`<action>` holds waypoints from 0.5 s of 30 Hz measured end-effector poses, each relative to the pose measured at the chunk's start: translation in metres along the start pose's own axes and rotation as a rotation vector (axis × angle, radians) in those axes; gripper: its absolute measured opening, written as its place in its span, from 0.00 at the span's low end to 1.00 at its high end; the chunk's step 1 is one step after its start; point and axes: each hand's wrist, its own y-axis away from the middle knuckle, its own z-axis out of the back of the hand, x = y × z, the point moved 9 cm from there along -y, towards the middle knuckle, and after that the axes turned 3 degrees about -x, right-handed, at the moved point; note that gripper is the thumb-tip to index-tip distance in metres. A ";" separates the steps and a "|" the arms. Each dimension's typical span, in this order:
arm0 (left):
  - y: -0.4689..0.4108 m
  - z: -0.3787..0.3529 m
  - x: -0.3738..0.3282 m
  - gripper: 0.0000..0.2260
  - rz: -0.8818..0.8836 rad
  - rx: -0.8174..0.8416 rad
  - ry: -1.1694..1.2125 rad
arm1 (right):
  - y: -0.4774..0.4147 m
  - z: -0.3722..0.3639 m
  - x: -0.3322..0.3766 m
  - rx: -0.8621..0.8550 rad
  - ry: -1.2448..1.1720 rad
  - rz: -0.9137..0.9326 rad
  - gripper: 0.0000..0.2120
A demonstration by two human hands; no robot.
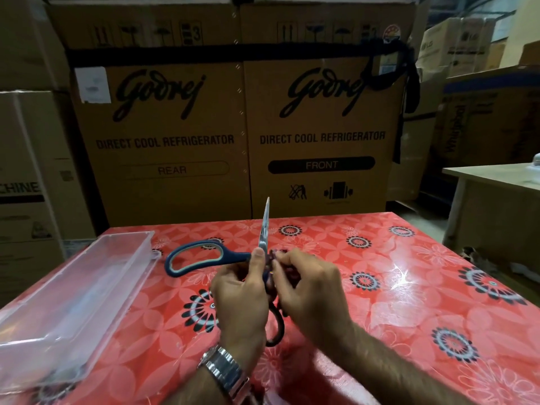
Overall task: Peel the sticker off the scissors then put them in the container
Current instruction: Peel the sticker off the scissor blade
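Table: flat top, fully covered by glossy red cloth. Cloth print: pale flower outlines, scattered round dark-and-white medallions. Bright light glare on cloth toward 2 o'clock. Container lies directly on cloth along 9 o'clock side: clear plastic, long, rectangular, shallow, open side up. Its long axis runs from 7 o'clock near corner toward 11 o'clock, far end stopping short of table's back edge. Red print shows through container's walls and floor.
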 end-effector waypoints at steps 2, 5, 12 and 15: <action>-0.003 0.001 0.002 0.14 0.042 -0.014 0.066 | -0.005 0.007 -0.025 -0.043 0.022 -0.073 0.04; -0.004 0.002 0.002 0.14 0.007 -0.024 0.029 | -0.006 0.013 -0.036 -0.086 0.019 -0.158 0.06; -0.006 0.002 0.002 0.14 0.017 -0.018 0.045 | -0.006 0.008 -0.028 -0.069 0.048 -0.087 0.06; -0.005 0.001 0.001 0.15 -0.025 -0.022 -0.010 | -0.003 0.005 -0.016 -0.057 0.015 -0.077 0.07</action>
